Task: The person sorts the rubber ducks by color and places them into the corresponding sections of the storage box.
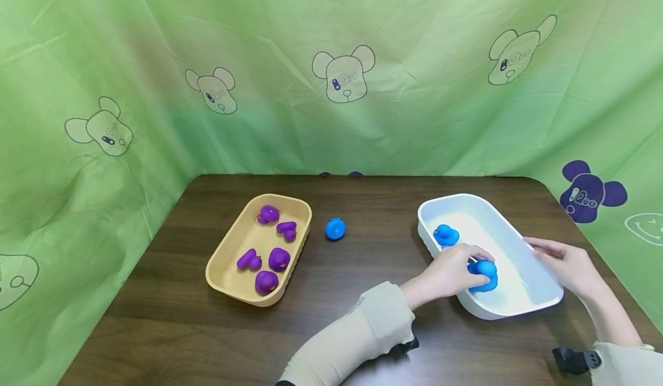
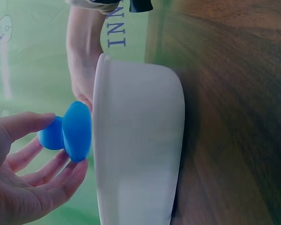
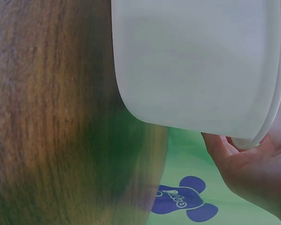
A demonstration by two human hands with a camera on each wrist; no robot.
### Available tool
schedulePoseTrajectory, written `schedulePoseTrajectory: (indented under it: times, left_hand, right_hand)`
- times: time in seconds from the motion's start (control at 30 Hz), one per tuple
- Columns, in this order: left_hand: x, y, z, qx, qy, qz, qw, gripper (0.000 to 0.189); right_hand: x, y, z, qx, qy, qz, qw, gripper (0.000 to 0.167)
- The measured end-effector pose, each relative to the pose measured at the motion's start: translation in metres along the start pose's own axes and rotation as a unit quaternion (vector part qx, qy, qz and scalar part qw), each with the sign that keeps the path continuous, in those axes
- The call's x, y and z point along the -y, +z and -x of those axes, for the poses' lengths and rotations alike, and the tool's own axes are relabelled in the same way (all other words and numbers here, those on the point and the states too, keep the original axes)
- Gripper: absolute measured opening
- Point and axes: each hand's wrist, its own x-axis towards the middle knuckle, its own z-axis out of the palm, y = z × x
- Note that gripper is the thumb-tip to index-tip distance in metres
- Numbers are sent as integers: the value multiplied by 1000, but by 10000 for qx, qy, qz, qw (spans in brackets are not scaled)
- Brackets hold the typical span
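Observation:
My left hand (image 1: 456,268) pinches a blue toy duck (image 1: 486,275) between thumb and fingers over the near left side of the white tray (image 1: 523,259). In the left wrist view, the held duck (image 2: 76,131) is beside the tray's rim, thumb on one side and fingertips on the other. Another blue duck (image 1: 446,235) sits inside the tray, by its left wall. My right hand (image 1: 572,268) holds the tray's right rim. The right wrist view shows its fingers (image 3: 218,147) behind the rim, partly hidden by the tray wall.
A yellow tray (image 1: 217,274) with several purple toy ducks (image 1: 266,282) stands on the left of the dark wooden table (image 1: 171,328). One more blue toy (image 1: 335,229) lies on the table between the trays. A green printed cloth (image 1: 290,133) hangs behind and at the sides.

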Motion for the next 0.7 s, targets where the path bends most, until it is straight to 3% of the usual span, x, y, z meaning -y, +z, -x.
schedulePoseTrajectory:
  times: [0.37,0.7]
  left_hand:
    - [-9,14,-6,233,-292,-273,9989,32]
    - [-10,25,-9,313,-241,-441,9982,31]
  right_hand:
    - [0,0,-1,10,41,147,9999,31]
    - [-1,-1,-1,-61,-49,107,9999,29]
